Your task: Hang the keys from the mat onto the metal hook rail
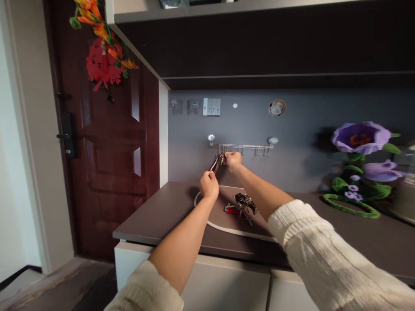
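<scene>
My left hand point(209, 185) is closed on the lower end of a pink strap point(213, 165) attached to a bunch of keys point(221, 158). Just above and to its right, my right hand point(234, 159) pinches the top of the same bunch, directly below the clear hook rail point(249, 147) on the grey wall. Whether the key ring sits on a hook is too small to tell. Below my hands, a pile of keys point(244, 203) with a red piece lies on an oval mat point(223, 222) with a pale rim.
A wide shelf point(259, 43) overhangs the counter point(145, 211). Purple fabric flowers point(361, 138) stand at the right. To the left is a dark red door point(113, 194), with orange flowers point(90, 13) hanging near it. Wall switches point(212, 107) sit above the rail.
</scene>
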Demonstrator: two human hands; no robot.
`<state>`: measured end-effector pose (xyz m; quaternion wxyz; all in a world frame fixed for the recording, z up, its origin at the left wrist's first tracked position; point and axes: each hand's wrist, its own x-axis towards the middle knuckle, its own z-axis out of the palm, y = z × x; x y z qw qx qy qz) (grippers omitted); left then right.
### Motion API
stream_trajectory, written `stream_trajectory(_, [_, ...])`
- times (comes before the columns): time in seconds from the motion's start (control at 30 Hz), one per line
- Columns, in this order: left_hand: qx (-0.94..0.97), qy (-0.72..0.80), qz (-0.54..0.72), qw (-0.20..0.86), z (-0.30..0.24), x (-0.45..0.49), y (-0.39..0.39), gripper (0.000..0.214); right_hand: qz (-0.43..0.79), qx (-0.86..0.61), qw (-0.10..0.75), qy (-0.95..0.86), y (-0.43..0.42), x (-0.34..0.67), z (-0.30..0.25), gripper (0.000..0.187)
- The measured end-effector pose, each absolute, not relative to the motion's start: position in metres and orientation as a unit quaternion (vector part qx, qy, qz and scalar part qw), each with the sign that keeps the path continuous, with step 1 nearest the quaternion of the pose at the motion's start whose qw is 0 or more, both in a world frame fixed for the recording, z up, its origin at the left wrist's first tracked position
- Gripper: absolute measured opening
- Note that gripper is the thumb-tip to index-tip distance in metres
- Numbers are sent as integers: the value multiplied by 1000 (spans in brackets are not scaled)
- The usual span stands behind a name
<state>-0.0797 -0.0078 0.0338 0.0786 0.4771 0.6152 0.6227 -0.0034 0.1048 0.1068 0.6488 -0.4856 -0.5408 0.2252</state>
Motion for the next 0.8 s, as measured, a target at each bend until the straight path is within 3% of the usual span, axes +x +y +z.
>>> stream_trajectory(0.8, [474,630,611,75,33,-80,-7,31,292,-453,620,-569,109,7,88,7])
